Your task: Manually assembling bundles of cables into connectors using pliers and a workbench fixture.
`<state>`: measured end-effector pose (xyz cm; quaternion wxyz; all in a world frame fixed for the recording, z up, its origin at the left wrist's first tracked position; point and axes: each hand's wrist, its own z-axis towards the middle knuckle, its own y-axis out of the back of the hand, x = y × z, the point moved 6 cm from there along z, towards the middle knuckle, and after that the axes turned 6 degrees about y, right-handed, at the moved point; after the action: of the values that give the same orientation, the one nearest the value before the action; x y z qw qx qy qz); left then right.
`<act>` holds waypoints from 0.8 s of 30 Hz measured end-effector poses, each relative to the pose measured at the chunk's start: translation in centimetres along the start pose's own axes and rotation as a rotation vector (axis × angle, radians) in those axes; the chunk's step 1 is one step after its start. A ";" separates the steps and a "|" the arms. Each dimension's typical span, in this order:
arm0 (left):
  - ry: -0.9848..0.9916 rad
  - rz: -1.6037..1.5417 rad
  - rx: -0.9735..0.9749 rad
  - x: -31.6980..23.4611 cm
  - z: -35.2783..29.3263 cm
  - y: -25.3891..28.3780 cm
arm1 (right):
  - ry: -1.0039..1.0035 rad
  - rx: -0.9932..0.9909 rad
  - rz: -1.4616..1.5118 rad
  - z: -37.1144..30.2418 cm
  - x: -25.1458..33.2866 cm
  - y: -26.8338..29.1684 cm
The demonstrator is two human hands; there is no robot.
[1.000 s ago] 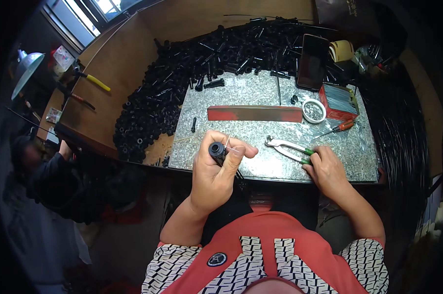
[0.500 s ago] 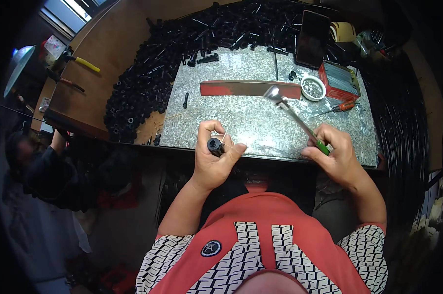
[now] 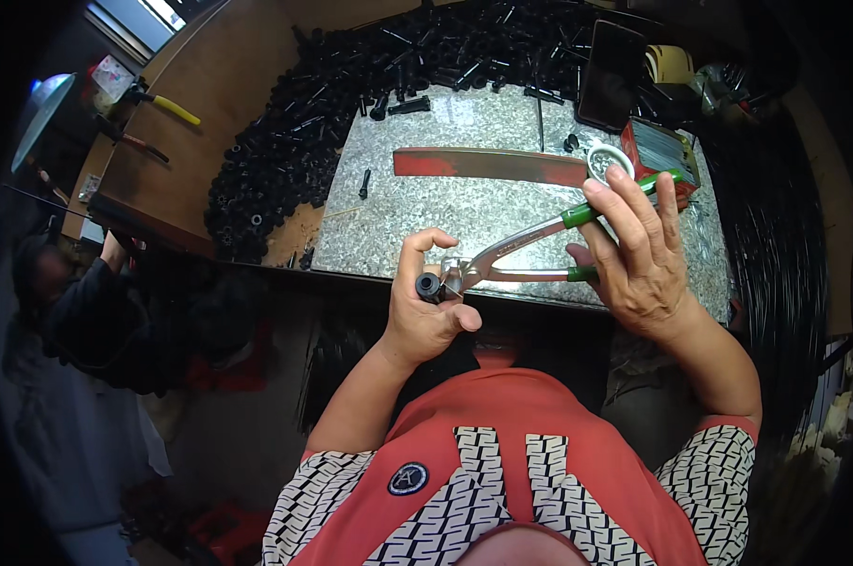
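OK, L hand [image 3: 409, 319] has its lower fingers curled round a black tube [image 3: 428, 287], hollow end facing up; index is raised and bent, thumb sticks out to the right. R hand [image 3: 643, 274] holds green-handled end-cutting pincers [image 3: 480, 267], fingers splayed over the upper handle, thumb near the lower one, so handles stand well apart w/ the head right beside the tube, b/w L index and thumb.

Step in hand is prob. lining the pincers up at the tube's side; next move calls for a steady L hold, cutting edges seated, then R fingers drawing the handles together.

Beyond L hand: a small black piece [image 3: 364, 184] and a red-and-dark bar [image 3: 488, 165] on the speckled slab [image 3: 370, 236]; up and left of it, a heap of black parts [image 3: 285, 179]. White dish [image 3: 593, 156] sits just past R fingertips, partly covered by them.

Can't tell what the cutting edges bear on, or if they touch it: too small. Tube's lower length is hidden in L palm; R thumb is mostly out of sight.
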<state>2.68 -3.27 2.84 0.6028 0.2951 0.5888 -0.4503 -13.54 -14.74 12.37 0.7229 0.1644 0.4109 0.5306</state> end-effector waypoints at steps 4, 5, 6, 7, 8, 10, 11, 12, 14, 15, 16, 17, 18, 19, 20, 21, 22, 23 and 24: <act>-0.007 -0.037 -0.047 -0.3 0.0 -0.3 | -0.030 0.104 0.173 0.1 -0.1 -0.1; -0.032 0.011 -0.069 -0.3 -0.1 -0.3 | -0.027 0.105 0.172 -0.1 0.0 0.1; -0.056 0.059 -0.091 -0.4 -0.1 -0.2 | -0.031 0.130 0.210 -0.3 0.0 0.0; -0.057 0.059 -0.092 -0.5 -0.2 -0.2 | -0.035 0.156 0.248 -0.6 0.1 0.0; -0.054 0.109 -0.101 -0.6 -0.3 -0.3 | -0.034 0.157 0.248 -0.7 0.2 0.1; -0.049 0.160 -0.112 -0.6 -0.4 -0.2 | 0.019 0.060 0.142 -0.8 0.8 0.8; -0.073 0.174 -0.116 -0.8 -0.3 -0.2 | 0.019 0.061 0.144 -0.8 0.9 1.0; -0.096 0.187 -0.114 -0.9 -0.2 -0.2 | 0.018 0.081 0.158 -0.8 1.0 1.1; -0.099 0.201 -0.090 -0.4 -0.1 0.2 | 0.013 0.106 0.173 -1.1 1.2 1.4; -0.104 0.219 -0.072 -0.3 -0.2 0.3 | -0.010 0.222 0.279 -1.7 1.3 0.9; -0.099 0.219 -0.072 -0.3 -0.4 0.6 | -0.033 0.337 0.385 -2.3 1.5 0.4; -0.032 0.176 -0.015 0.0 -0.5 0.6 | -0.036 0.340 0.389 -2.5 1.8 0.6; 0.035 0.133 0.041 0.4 -0.6 0.5 | -0.125 0.424 0.682 -3.0 2.1 0.1; 0.040 0.133 0.040 0.3 -0.8 0.5 | -0.215 0.505 0.977 -3.5 2.6 -0.4; 0.041 0.078 0.109 0.0 -0.9 0.1 | -0.324 0.677 1.236 -3.8 3.2 -0.7; 0.041 0.024 0.181 -0.2 -0.9 -0.4 | -0.638 0.914 1.780 -4.9 4.5 -1.4; 0.053 0.065 0.185 -0.3 -1.0 -0.7 | -0.788 1.076 2.009 -5.7 5.3 -1.6; 0.065 0.107 0.188 -0.4 -1.1 -0.9 | -0.943 1.242 2.233 -6.5 6.1 -1.4; 0.072 0.136 0.209 -0.6 -1.2 -1.0 | -0.913 1.291 2.236 -6.9 6.4 -1.6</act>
<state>1.33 -2.55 3.43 0.5763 0.4114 0.5388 -0.4564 -17.19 -10.96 4.44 -0.2217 0.8688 -0.0405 0.4409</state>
